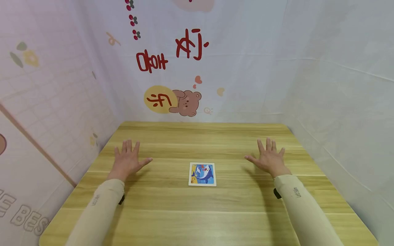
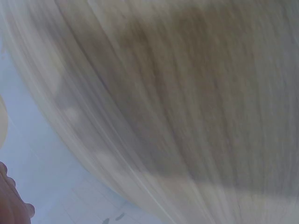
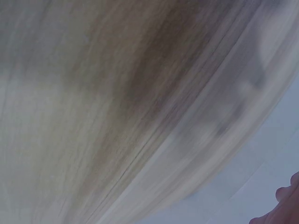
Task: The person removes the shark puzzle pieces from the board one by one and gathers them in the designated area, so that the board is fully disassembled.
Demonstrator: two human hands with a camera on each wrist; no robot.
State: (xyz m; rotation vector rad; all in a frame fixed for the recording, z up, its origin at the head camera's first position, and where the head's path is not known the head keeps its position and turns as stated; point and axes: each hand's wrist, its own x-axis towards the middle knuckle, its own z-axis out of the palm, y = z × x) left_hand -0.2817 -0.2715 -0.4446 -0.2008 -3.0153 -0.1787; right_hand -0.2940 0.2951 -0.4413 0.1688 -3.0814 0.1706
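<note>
A small square picture puzzle (image 1: 202, 174) lies flat near the middle of the wooden table (image 1: 197, 218); its pale frame surrounds a blue and yellow picture of a whale or shark. To the left of it, my left hand (image 1: 127, 162) is spread palm down above the table with nothing in it. My right hand (image 1: 271, 160) mirrors it on the other side, fingers apart and holding nothing. Both hands stay well away from the puzzle. In the wrist views only part of each hand shows at a lower corner, over the shadowed tabletop.
White cloth walls stand behind and at both sides of the table. The back cloth (image 1: 246, 85) carries red lettering and a printed bear (image 1: 188, 103). Light sleeves cover both forearms, with a dark strap (image 1: 277, 193) under the right one.
</note>
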